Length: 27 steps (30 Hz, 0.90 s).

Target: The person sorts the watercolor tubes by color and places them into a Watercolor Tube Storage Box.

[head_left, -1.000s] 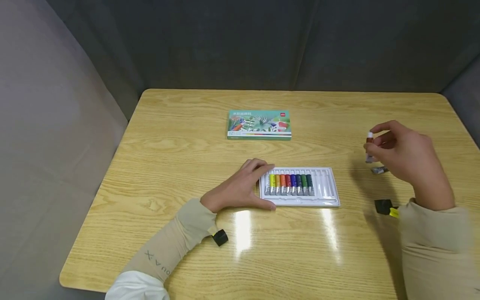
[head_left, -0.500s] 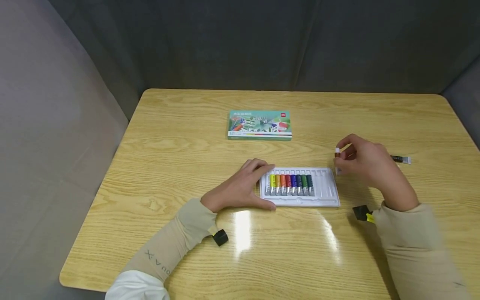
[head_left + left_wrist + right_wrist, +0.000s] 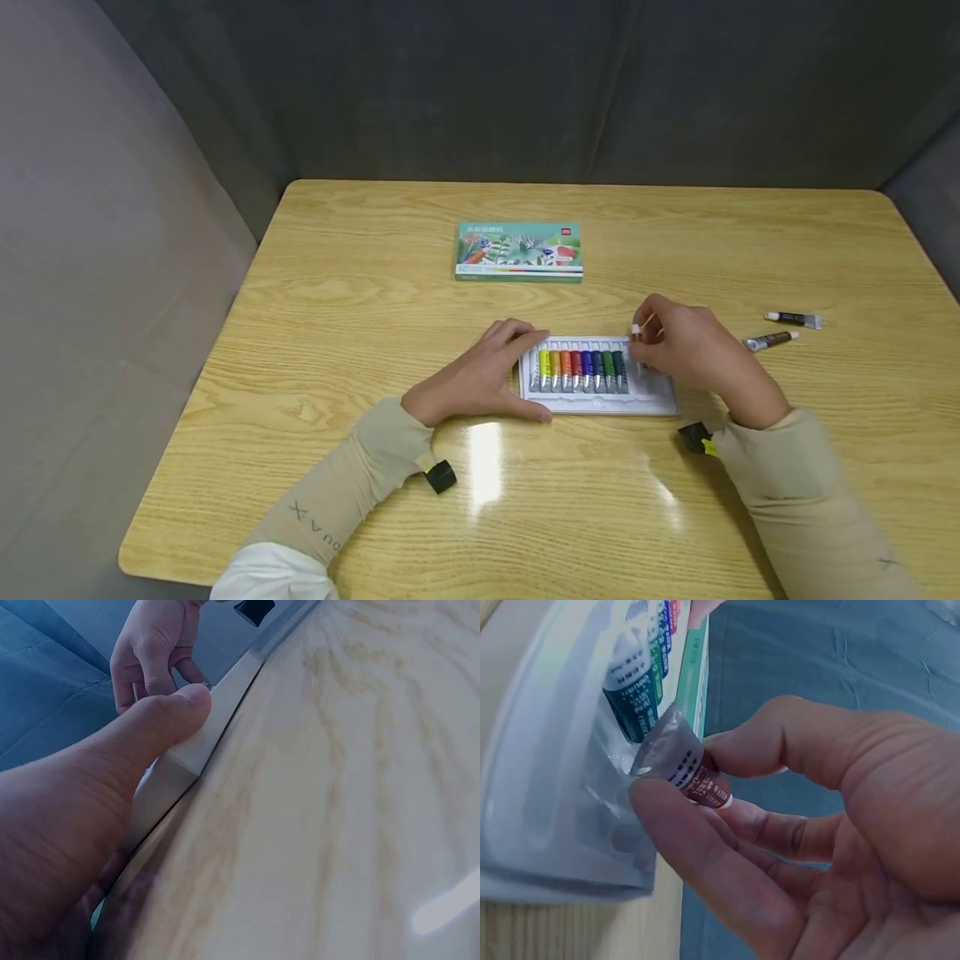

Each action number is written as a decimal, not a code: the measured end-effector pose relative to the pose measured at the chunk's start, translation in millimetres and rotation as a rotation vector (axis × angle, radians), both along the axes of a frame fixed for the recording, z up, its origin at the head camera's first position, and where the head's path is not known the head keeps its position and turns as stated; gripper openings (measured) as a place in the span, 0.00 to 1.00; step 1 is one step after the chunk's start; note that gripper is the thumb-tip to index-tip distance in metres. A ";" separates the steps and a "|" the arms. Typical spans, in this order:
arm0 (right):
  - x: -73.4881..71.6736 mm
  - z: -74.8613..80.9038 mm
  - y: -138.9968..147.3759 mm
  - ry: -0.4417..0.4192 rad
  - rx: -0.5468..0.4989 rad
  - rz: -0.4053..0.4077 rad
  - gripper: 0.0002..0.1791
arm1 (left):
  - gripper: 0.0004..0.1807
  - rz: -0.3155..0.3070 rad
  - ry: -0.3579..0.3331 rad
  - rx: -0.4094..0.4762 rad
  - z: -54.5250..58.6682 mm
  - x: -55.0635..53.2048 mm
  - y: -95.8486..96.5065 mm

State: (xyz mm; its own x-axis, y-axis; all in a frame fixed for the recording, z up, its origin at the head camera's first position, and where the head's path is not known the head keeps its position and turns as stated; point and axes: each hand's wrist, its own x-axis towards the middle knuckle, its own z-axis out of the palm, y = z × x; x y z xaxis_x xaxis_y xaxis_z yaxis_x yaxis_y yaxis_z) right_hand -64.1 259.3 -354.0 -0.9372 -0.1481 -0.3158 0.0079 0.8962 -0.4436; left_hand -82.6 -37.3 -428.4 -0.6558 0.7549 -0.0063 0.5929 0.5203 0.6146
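Note:
A white plastic tray (image 3: 600,406) lies on the table, with a row of colourful paint tubes (image 3: 577,368) filling its left and middle slots. My left hand (image 3: 483,375) holds the tray's left end, thumb along the near edge and fingers at the far corner. Over the right slots, my right hand (image 3: 693,346) pinches a reddish-brown paint tube (image 3: 681,765) between thumb and fingers. Its white cap points away from me, and its silver crimped end is close to the dark green tube (image 3: 634,705) in the right wrist view. Part of the right slots is hidden under this hand.
Two loose tubes, one black (image 3: 795,319) and one brown (image 3: 772,340), lie on the wooden table (image 3: 337,275) to the right of the tray. A green illustrated paint box (image 3: 518,252) lies behind the tray. Dark curtains surround the table's back.
My right hand has carried the pinched tube leftward from the table's right side to over the tray's right slots, uncovering the two loose tubes. My left hand has stayed put.

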 end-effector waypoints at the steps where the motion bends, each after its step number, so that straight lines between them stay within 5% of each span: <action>1: -0.4 -0.4 -0.5 -0.010 0.004 -0.004 0.17 | 0.62 0.001 0.000 0.001 0.0 0.3 -0.2; 27: 3.8 -4.4 -13.4 -0.078 0.069 0.021 0.16 | 0.62 -0.002 0.003 -0.001 -0.3 -0.8 0.4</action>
State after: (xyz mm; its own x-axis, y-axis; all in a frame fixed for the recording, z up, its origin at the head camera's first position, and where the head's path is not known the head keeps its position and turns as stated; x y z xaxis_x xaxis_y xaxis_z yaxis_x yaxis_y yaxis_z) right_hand -60.3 246.0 -358.4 -0.9063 -0.1424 -0.3980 0.0213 0.9250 -0.3794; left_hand -83.4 -36.9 -428.7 -0.6540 0.7565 -0.0052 0.5960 0.5195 0.6123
